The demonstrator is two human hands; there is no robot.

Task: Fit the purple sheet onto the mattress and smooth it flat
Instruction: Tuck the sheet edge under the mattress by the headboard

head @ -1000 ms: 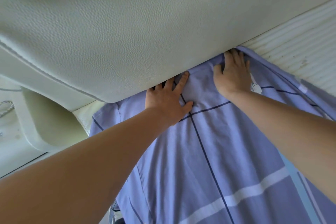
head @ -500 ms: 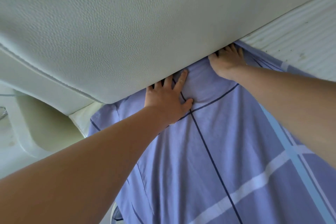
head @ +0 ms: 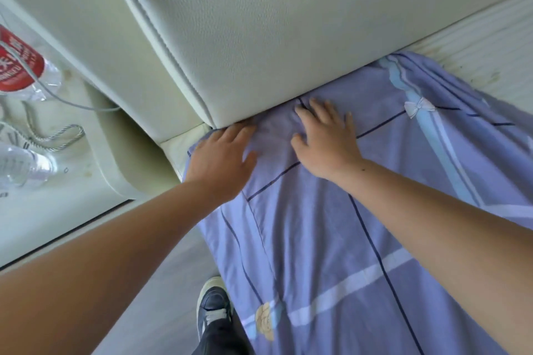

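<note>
The purple sheet [head: 331, 233], with dark lines, pale stripes and a flower print, covers the near corner of the mattress and hangs over its side. Bare white ribbed mattress [head: 484, 46] shows at the far right. My left hand [head: 222, 158] lies flat on the sheet's corner, fingertips at the gap under the cream padded headboard [head: 288, 23]. My right hand [head: 326, 138] presses flat on the sheet just right of it, fingers spread and pointing at the headboard. Neither hand grips the cloth.
A cream bedside table [head: 66, 158] stands at the left with a red-labelled plastic bottle [head: 20, 66], a clear bottle [head: 20, 167], a cord and a white cable. My shoe [head: 213, 311] is on the floor beside the bed.
Both hands have slid left along the headboard gap toward the mattress corner. The right hand came out from under the headboard edge and now lies flat. My view has swung left, showing the bedside table.
</note>
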